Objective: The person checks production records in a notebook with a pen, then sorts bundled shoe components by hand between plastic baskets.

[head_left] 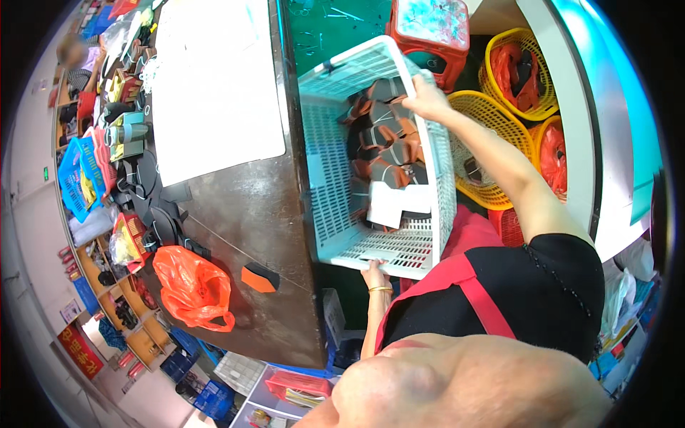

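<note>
Beside the brown table, we held one white plastic crate, tilted against the table edge. Our right hand gripped its far rim; our left hand closed on its near rim. Contents: black and orange pieces, one white sheet. On the table: orange bag. Behind: yellow baskets.

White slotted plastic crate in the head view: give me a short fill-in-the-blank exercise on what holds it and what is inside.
1. The white slotted plastic crate is gripped by ____ hands.
2. The right hand grips the crate's far ____.
3. The crate holds black and ____ shaped pieces.
4. The crumpled plastic bag on the dark brown worktable is ____.

Missing words: two; rim; orange; orange
</note>
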